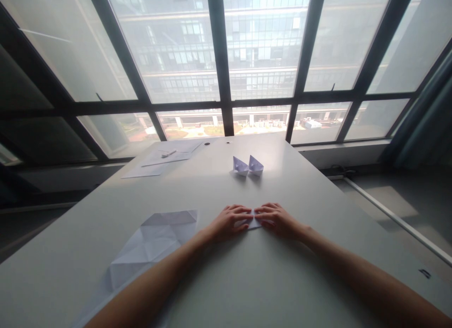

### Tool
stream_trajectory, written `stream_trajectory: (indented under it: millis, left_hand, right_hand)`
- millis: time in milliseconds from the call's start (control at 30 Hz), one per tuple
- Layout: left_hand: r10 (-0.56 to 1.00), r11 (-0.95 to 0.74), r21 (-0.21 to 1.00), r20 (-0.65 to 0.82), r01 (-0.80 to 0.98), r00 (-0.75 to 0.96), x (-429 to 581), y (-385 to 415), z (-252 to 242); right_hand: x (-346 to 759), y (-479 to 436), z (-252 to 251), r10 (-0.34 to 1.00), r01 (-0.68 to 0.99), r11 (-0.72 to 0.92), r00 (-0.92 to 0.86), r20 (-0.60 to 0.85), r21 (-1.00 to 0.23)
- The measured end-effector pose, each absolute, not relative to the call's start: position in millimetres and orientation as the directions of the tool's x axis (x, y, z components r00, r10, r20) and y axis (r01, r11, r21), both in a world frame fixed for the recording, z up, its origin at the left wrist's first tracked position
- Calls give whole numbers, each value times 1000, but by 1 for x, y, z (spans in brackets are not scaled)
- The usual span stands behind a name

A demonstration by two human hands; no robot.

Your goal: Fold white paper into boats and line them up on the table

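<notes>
Two-handed, grasps small, flat, crisply folded paper [254,224] between left hand [236,220] and right hand [274,219] on smooth white table [201,189]. Faces two peaked, sharp-edged boats [241,168] beyond; has creased, angular sheet [150,243] beside left forearm [169,262].

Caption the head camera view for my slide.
Left hand and right hand on a small white paper, two folded paper shapes beyond.

On the white table [300,187], creased paper [151,243] is spread lower left, flat sheets [150,170] mid-left, two folded shapes [241,167] and a small paper [253,224] near centre.
</notes>
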State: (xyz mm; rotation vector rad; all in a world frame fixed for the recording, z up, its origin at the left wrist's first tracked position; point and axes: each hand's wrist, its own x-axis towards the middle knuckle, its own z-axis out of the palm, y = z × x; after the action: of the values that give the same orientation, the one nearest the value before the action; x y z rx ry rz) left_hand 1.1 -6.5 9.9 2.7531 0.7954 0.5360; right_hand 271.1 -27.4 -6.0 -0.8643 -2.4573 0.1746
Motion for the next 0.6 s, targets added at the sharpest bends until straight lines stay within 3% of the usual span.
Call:
stream_trajectory:
  millis: [600]
  left_hand:
    - [567, -818, 298, 275, 492, 777, 1, -9, 10]
  right_hand:
    - [271, -28, -5, 619, 552, 784, -660, 426, -284]
